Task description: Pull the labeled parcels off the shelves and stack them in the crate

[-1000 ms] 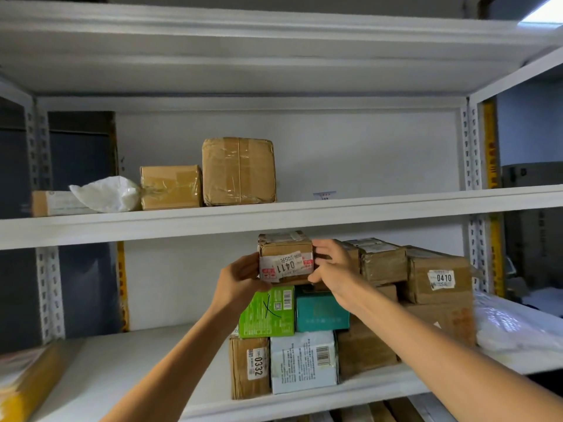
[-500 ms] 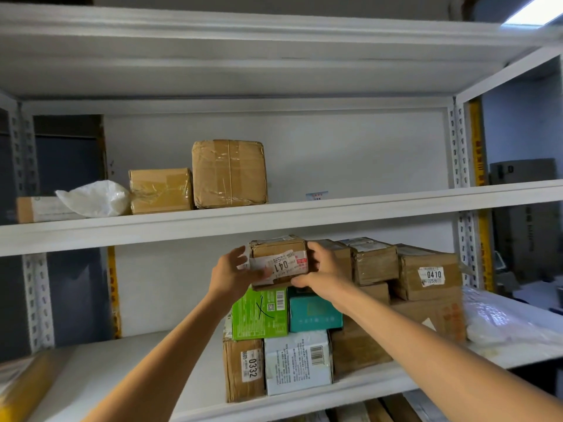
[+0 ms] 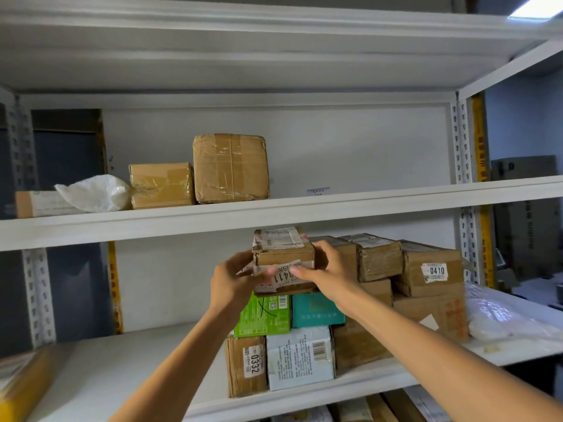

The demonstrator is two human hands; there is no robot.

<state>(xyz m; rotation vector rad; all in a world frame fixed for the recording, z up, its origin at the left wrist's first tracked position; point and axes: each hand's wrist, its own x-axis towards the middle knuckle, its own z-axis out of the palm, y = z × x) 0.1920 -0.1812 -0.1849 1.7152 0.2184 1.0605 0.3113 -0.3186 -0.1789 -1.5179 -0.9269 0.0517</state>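
The white shelf [image 3: 137,360] carries a stack of parcels [image 3: 300,357] at its front edge. The left hand [image 3: 231,284] and right hand [image 3: 330,275] grip the top 0411 parcel [image 3: 283,254], fingers [image 3: 304,273] curled round it.

Single head view, facing forward, slightly upward, close to shelving [image 3: 274,220].

Upper shelf [image 3: 380,205]: white bag [image 3: 94,193], small box [image 3: 161,184], big box [image 3: 231,168]; lower shelf [image 3: 137,370]: parcel pile [image 3: 300,357]
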